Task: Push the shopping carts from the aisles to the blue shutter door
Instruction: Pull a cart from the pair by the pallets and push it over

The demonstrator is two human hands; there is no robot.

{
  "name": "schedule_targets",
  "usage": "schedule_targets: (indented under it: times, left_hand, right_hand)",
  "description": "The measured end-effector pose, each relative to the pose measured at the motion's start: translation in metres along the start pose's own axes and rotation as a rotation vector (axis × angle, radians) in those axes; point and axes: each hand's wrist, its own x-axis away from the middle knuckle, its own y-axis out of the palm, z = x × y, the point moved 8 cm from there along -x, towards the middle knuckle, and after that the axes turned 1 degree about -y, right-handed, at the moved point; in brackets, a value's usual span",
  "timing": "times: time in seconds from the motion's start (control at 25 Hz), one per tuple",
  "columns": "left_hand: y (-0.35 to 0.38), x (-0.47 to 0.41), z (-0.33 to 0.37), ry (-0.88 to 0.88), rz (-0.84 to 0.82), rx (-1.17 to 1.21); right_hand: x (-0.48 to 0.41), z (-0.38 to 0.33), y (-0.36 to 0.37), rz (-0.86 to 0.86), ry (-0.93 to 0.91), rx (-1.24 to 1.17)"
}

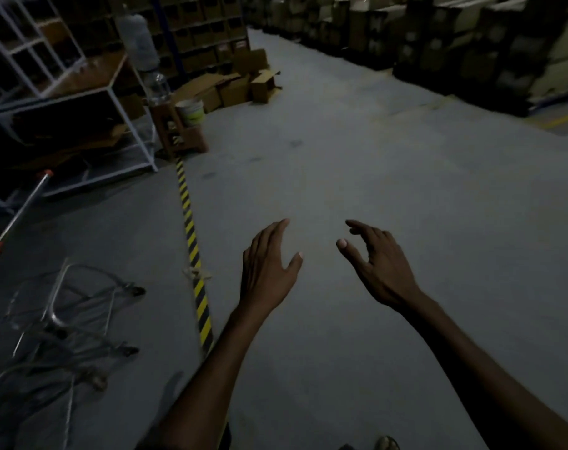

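A wire shopping cart [58, 306] stands at the lower left, blurred, with its red-capped handle bar [22, 212] slanting up above it. My left hand [268, 267] hovers over the grey floor to the right of the cart, fingers straight and holding nothing. My right hand [376, 264] floats beside it with loosely bent fingers, also holding nothing. Neither hand touches the cart. No blue shutter door is in view.
A yellow-black striped tape line [191, 241] runs along the floor between cart and hands. A white metal rack [65, 102] stands at the left, with a brown stool [182, 134] and white bucket [191, 113] beside it. Cardboard boxes [243, 82] lie ahead; dark shelving [454, 43] lines the right.
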Motion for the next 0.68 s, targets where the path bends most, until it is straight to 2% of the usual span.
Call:
schedule_targets:
  times: [0.2,0.44,0.68]
  left_hand:
    - [0.057,-0.060,0.095,0.120,-0.011,0.058]
    - [0.131,-0.110,0.211,0.313,-0.059,0.082]
    - [0.190,-0.162,0.272,0.462,-0.117,0.137]
  right_hand:
    - [-0.019,0.073,-0.081,0.113,0.054,0.049]
    - [-0.031,0.165,-0.176,0.233,0.197,0.284]
    - [-0.045,0.230,-0.222,0.311,0.319,0.362]
